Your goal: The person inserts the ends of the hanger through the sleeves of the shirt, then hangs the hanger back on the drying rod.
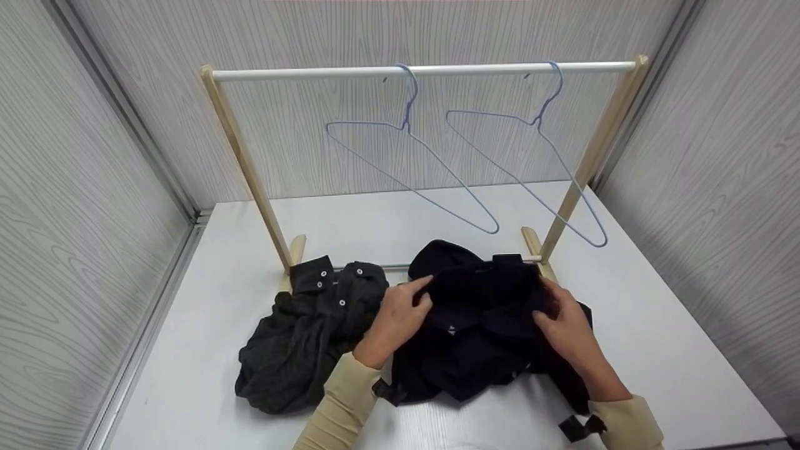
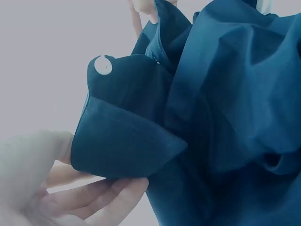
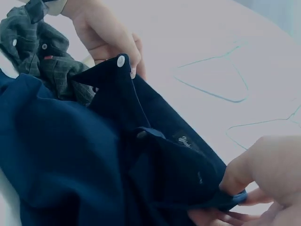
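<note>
A dark navy shirt (image 1: 475, 356) lies bunched on the table, its collar lifted between the two hands. At the collar's left end, my left hand (image 1: 399, 317) pinches the cloth between thumb and fingers. My right hand (image 1: 570, 331) pinches the opposite end in the same way. In the left wrist view a white button (image 2: 103, 65) shows on the collar (image 2: 124, 141) above the left fingers. Light lettering on a label (image 3: 188, 142) shows inside the neck in the right wrist view. The shirt's sleeves and lower part are partly hidden in folds.
A dark grey shirt (image 1: 300, 356) with white buttons lies crumpled to the left. Behind stands a wooden-sided rack with a white rail (image 1: 312, 73). Two blue wire hangers, a left hanger (image 1: 451, 172) and a right hanger (image 1: 572, 167), hang from it. Panelled walls enclose the white table (image 1: 181, 375).
</note>
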Tool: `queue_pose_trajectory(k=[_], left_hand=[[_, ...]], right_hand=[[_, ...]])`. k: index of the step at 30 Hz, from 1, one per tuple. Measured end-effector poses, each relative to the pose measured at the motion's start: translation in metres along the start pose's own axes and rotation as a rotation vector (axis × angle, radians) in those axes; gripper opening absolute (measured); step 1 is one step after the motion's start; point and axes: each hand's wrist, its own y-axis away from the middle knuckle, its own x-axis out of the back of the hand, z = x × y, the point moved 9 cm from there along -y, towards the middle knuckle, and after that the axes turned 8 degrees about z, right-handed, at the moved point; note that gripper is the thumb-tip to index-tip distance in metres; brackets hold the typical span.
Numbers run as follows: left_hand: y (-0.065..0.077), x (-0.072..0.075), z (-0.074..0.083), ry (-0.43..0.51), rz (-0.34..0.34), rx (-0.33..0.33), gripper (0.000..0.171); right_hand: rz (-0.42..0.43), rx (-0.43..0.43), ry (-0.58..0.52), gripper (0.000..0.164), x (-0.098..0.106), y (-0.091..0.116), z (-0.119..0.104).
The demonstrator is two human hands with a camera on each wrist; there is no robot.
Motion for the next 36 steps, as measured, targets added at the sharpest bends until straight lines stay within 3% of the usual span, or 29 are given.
queue_pose_trajectory(k=[6,10,17,20,28,36], left_hand=[[0.002,-0.002,-0.003,0.010,0.000,0.013,0.038],[0.003,-0.002,-0.003,-0.021,0.019,0.006,0.037],[0.004,-0.004,-0.005,-0.026,0.038,-0.019,0.036],[0.006,-0.005,-0.006,-0.024,0.044,-0.025,0.036],[0.011,-0.007,-0.009,-0.011,0.031,-0.019,0.036],[0.014,-0.011,-0.010,-0.006,0.012,-0.022,0.036]], right_hand=[[-0.028,0.129,0.068,0.064,0.009,-0.005,-0.027],[0.008,0.248,0.091,0.054,0.020,-0.005,-0.055],[0.271,0.632,0.232,0.034,0.055,-0.009,-0.132],[0.365,0.710,0.278,0.030,0.072,-0.015,-0.156],[0.433,0.733,0.345,0.024,0.095,-0.042,-0.193],[0.405,0.654,0.495,0.026,0.092,-0.081,-0.195]])
